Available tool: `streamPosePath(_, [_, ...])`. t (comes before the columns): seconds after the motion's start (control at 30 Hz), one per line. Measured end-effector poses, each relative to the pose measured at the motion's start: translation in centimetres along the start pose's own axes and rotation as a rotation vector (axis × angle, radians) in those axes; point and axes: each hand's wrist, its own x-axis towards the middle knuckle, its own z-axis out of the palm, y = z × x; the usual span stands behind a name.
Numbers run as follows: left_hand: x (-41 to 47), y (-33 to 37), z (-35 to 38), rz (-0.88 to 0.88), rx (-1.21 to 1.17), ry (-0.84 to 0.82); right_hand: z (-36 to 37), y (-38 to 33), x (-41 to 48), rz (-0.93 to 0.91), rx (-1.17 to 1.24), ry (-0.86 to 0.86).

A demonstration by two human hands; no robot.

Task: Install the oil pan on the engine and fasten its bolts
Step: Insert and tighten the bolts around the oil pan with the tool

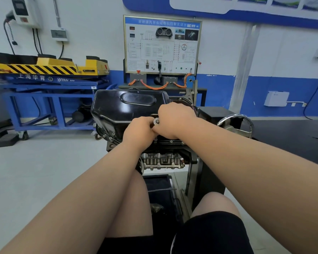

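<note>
Hands: left hand [139, 131] and right hand [173, 121] are meeting, touching each other, at the near edge of the oil pan [127, 109].
Left hand: fingers are curling around the ratchet [156, 122] just below its silver head.
Right hand: is closing over the ratchet from the right, with the handle hiding under the palm and the thumb pressing beside the head.
Oil pan: black, is sitting on top of the engine [162, 160], its flange lying on the block.
Bolts [171, 141]: several are showing along the near flange; the tool's shaft is pointing down at 1 spot beneath the hands.
Engine: is hanging on a stand, a chrome handwheel [235, 125] showing at its right.
Background: a training board [162, 44] is standing behind the engine, and a blue cart [44, 92] is standing to the left on the floor.
</note>
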Motion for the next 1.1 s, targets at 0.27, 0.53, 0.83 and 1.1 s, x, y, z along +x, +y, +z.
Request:
streamPosePath(0.27, [-1.3,0.6,-1.4,0.038,0.076,-0.056,-1.4,-0.9,-1.5,-0.185,-0.258,0.081])
streamPosePath(0.53, [-2.9,-1.0,-3.9,0.043,0.022,0.078,-3.4,-4.2,-0.8,-0.253,-0.208,0.136])
streamPosePath(0.83, [-2.5,-1.9,-3.9,0.06,-0.025,0.05,-2.9,-4.9,0.0,-0.248,-0.208,0.145])
streamPosePath(1.1, [-1.7,-1.8,-3.2,0.087,0.008,0.002,-2.6,-4.2,-0.2,-0.212,-0.244,0.072])
